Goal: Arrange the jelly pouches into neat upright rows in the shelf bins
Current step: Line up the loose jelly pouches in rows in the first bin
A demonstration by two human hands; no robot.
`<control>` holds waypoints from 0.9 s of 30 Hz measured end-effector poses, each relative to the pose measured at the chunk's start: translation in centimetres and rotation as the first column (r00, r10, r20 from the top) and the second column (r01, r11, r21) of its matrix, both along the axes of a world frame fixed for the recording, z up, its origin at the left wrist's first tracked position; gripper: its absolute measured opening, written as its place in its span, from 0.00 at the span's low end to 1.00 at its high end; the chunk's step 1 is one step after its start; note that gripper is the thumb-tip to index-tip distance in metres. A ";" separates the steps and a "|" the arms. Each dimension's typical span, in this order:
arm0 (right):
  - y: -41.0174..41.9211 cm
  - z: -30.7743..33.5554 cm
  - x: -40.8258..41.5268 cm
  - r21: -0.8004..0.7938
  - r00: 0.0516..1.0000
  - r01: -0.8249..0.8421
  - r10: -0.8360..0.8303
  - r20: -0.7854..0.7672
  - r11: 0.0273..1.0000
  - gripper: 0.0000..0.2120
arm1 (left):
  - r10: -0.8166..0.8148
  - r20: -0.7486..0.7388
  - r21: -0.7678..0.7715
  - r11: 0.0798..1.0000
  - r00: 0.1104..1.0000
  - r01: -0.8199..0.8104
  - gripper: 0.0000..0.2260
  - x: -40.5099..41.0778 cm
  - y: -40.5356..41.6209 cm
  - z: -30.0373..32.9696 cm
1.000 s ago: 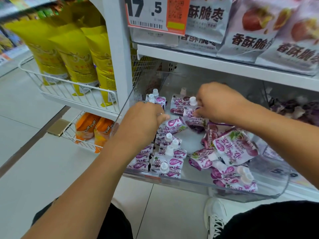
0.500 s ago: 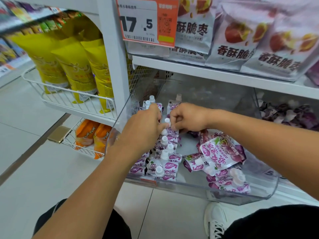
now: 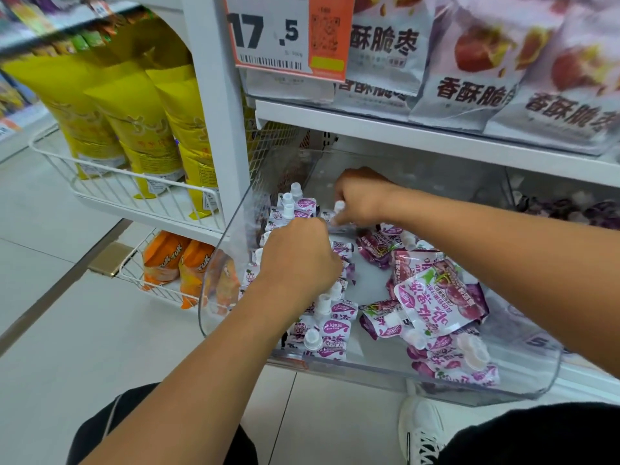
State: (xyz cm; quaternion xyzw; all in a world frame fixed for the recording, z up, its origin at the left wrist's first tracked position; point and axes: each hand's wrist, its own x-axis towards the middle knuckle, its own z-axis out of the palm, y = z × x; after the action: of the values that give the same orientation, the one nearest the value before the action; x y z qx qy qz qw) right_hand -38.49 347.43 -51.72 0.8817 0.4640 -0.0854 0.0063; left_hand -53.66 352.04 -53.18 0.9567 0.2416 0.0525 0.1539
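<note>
1. Pouches of purple-and-white jelly with white screw caps [image 3: 330, 325] stand in upright rows along the left side of a clear plastic shelf bin [image 3: 523, 380], caps up, running from the front wall toward the back.
2. Loose pouches of the same purple kind [image 3: 436, 305] lie flat and jumbled on the right side of the bin floor, some overlapping, one large one face-up on top of the heap.
3. The left hand [image 3: 297, 260] hovers over the middle of the upright rows, back of the hand up, fingers curled downward among the caps; whether they grip a pouch cannot be told, since the fingertips are hidden.
4. The right hand [image 3: 360, 196] reaches to the back of the rows, fingers curled and pinching the top of a small white-capped pouch [image 3: 339, 207] that stands just beside the rearmost upright ones.
5. The two hands are near each other, nearly touching at the fingers.
6. A white shelf board [image 3: 419, 135] above the bin carries pale bags printed with red fruit [image 3: 469, 62], and an orange-and-white price tag [image 3: 288, 31] hangs in front.
7. Tall yellow bags [image 3: 141, 122] stand in a white wire basket [image 3: 110, 193] to the left; orange packets [image 3: 167, 260] lie in a lower wire basket.
8. A white sneaker [image 3: 421, 431] rests on the tiled floor below.
</note>
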 end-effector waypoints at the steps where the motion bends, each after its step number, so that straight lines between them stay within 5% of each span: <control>1: 0.5 -0.4 0.3 -0.022 1.000 -0.005 0.004 -0.013 1.000 0.12 | 0.011 0.014 -0.016 1.000 1.000 -0.011 0.06 0.0 0.1 -0.1; 4: 1.2 -0.6 0.6 -0.043 0.998 -0.017 0.014 -0.068 0.999 0.09 | 0.031 0.053 -0.056 0.998 0.998 -0.028 0.07 0.1 0.2 -0.5; 8: 0.6 0.5 0.5 -0.026 0.898 -0.047 0.031 -0.438 0.999 0.06 | 0.034 0.072 -0.039 0.999 0.997 -0.032 0.16 0.0 0.0 -0.6; 12: -0.6 0.9 0.6 -0.034 0.825 -0.025 0.001 -0.566 0.999 0.19 | 0.070 0.075 -0.020 0.997 0.995 -0.068 0.11 0.4 -0.2 -0.6; 15: -2.9 1.8 1.7 -0.109 0.953 -0.096 0.060 -0.296 0.989 0.32 | 0.086 0.063 -0.011 0.996 0.994 -0.086 0.03 1.0 -0.2 -0.6; 18: -5.7 1.6 1.8 -0.323 0.995 -0.098 0.104 0.002 0.941 0.29 | 0.107 0.061 -0.005 0.994 0.992 -0.107 0.04 1.5 0.3 -0.3; 23: -5.9 0.4 1.6 -0.332 0.992 -0.070 0.031 -0.121 0.941 0.32 | 0.091 0.065 -0.105 0.991 0.994 -0.084 0.17 2.0 0.6 0.1; 27: -4.9 0.8 1.0 -0.291 0.994 -0.049 0.016 -0.112 0.956 0.20 | 0.083 0.172 -0.112 0.992 0.982 -0.064 0.25 2.7 1.6 0.3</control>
State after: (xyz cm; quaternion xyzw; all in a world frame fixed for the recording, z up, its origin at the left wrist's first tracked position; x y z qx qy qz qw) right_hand -37.44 342.52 -50.93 0.8573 0.4603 -0.2010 0.1131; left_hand -51.00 353.60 -52.89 0.9291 0.2648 0.1299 0.2230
